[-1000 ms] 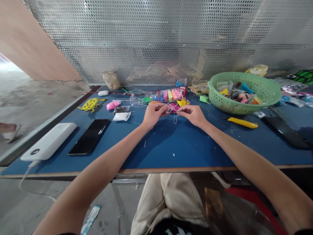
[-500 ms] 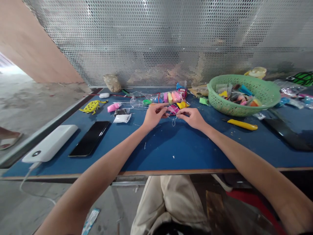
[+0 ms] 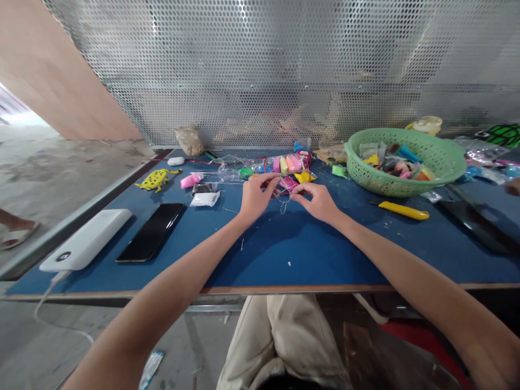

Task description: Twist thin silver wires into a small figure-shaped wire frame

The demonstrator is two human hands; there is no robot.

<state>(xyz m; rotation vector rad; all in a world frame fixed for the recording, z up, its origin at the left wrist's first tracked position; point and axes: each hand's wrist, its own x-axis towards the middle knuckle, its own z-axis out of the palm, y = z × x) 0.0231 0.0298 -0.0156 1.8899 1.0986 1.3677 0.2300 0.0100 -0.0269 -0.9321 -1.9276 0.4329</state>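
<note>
Over the middle of the blue table, my left hand (image 3: 259, 196) and my right hand (image 3: 316, 200) face each other, a small gap apart. Both are closed in pinches on a thin, pale wire (image 3: 283, 206), whose loops and loose ends dangle between and below the fingertips. Just behind the fingers lie a pink packet (image 3: 288, 184) and a yellow packet (image 3: 304, 177). To the left of my left hand, several straight pale wires (image 3: 227, 176) rest on the table near a green piece (image 3: 245, 172). A long clear bag of coloured clay pieces (image 3: 280, 164) lies farther back.
A green basket (image 3: 406, 187) of packets stands right, with a yellow box cutter (image 3: 403, 210) before it. At left are a phone (image 3: 151, 233), white power bank (image 3: 87, 241), yellow spotted toy (image 3: 157, 179) and white packet (image 3: 205, 199). Another person's hand (image 3: 512, 187) shows at the right edge.
My hands stay close together; the right has shifted slightly left and lower, and the wire loop hangs in a different shape. Another person's hand has appeared at the far right.
</note>
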